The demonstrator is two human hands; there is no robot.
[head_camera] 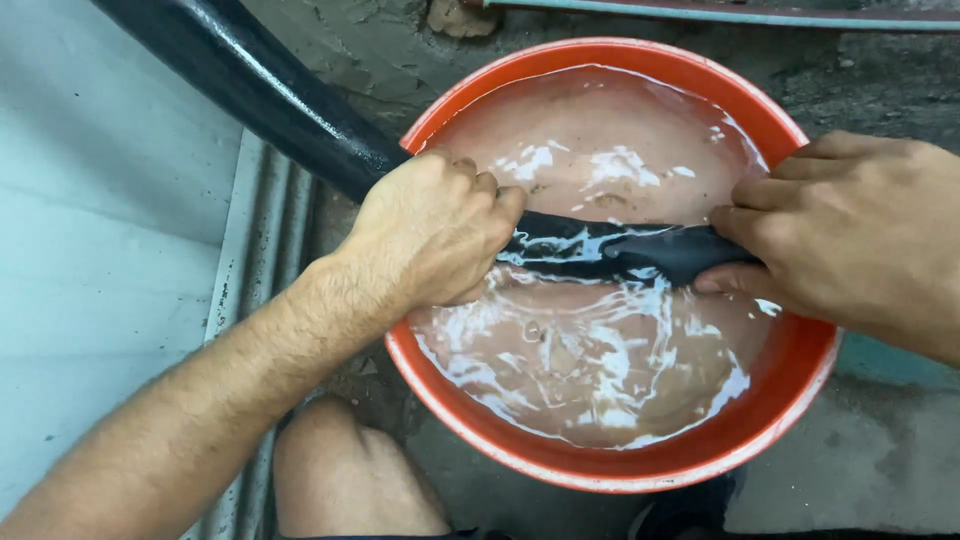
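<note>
A black rubber inner tube (pixel 610 250) stretches across a red basin (pixel 600 465) filled with murky water. My left hand (pixel 430 230) grips the tube at the basin's left rim. Over the right rim, my right hand (pixel 850 235) pinches the tube's other end. The stretch between my hands lies at the water's surface, partly wet and glistening. More of the tube (pixel 250 85) runs up and away to the upper left, outside the basin.
The basin sits on rough concrete ground (pixel 880 470). A pale wall or door with a metal track (pixel 250 230) runs along the left. My bare knee (pixel 340 480) is at the bottom, close to the basin. A thin pipe (pixel 760 15) crosses the top edge.
</note>
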